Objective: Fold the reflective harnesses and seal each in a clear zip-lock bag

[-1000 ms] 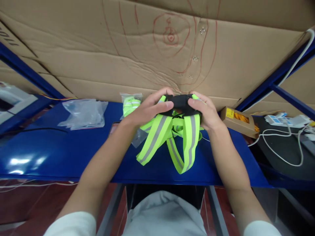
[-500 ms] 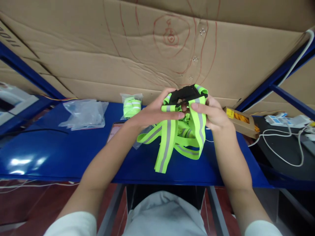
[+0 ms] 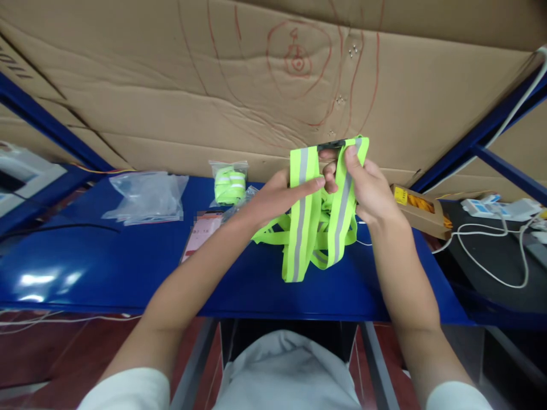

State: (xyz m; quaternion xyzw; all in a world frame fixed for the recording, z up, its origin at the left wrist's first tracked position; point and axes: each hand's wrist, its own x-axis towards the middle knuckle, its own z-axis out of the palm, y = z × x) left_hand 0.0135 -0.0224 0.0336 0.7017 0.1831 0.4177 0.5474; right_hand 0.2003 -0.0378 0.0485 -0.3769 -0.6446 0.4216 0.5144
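Note:
Both hands hold a neon-yellow reflective strap harness (image 3: 299,228) with grey stripes, raised over the blue table. My left hand (image 3: 284,196) is closed round the left strap, its thumb lying across the front. On the right strap my right hand (image 3: 370,185) is closed, thumb pressed to the webbing near the top. A black buckle (image 3: 331,145) joins the straps at the upper end, seen edge-on and partly hidden. Looser straps hang in a tangle behind and below the hands.
On the blue table (image 3: 106,267) lie clear plastic bags (image 3: 147,196), a bagged bundle of yellow webbing (image 3: 229,185) and a phone (image 3: 200,230) partly behind my left forearm. A cardboard box (image 3: 421,210) with orange contents, a power strip (image 3: 498,208) and white cables are at right.
The harness has been lifted and turned, so the buckle now shows edge-on instead of broad-faced. The left strap now hangs more upright, and more of the phone shows.

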